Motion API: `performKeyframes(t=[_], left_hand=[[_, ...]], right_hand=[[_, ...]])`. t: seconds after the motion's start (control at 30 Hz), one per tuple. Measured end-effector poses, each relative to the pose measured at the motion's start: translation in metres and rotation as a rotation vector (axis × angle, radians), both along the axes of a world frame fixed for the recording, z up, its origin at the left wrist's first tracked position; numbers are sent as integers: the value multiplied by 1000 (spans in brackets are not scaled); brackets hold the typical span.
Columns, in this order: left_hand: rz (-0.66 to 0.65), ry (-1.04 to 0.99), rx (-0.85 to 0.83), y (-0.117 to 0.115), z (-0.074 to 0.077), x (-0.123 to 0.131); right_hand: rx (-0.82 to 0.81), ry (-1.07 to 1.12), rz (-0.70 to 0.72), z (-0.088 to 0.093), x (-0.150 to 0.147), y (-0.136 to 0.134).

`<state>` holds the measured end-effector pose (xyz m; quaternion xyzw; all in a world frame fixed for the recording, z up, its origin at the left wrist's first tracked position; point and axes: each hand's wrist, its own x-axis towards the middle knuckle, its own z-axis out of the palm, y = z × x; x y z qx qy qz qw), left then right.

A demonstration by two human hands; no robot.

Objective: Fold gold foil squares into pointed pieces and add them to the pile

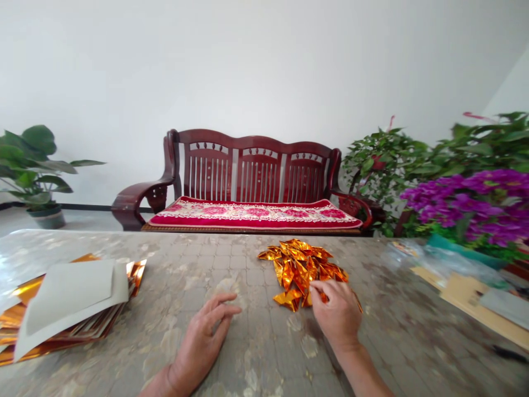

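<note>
On the speckled table (215,264), you had a stack of gold foil sheets (70,309) left of the folded gold foil pile (300,270). Your right hand (336,314) pinched at the pile's near edge, its hold unclear; your left hand (204,336) lay half-open and empty, just left of the pile.

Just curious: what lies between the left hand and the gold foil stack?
Head view: bare mottled tabletop separates the left hand from the gold foil stack.

Dark red wooden bench (256,141) is standing against white wall (264,66), red floral cushion (255,214) lying on its seat. Broadleaf potted plant (35,160) is growing far left; leafy shrub (382,165) and purple-flowered plant (467,201) are crowding right, clear plastic bag (407,255) lying near cardboard (463,292).
</note>
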<state>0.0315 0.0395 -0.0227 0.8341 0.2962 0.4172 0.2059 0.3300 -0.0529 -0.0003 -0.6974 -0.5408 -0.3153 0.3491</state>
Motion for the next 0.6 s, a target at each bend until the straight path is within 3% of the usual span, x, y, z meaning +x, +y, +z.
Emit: performKeyframes(t=[0.17,0.33,0.6], left_hand=[[-43,4,18,-1,2,0],[-56,-8,28,-1,2,0],[-59,16,16,0,-4,0]], right_hand=[[58,17,5,4,3,-1],[135,48,-87,4,19,-2],[105,39,-170,3,38,-4]])
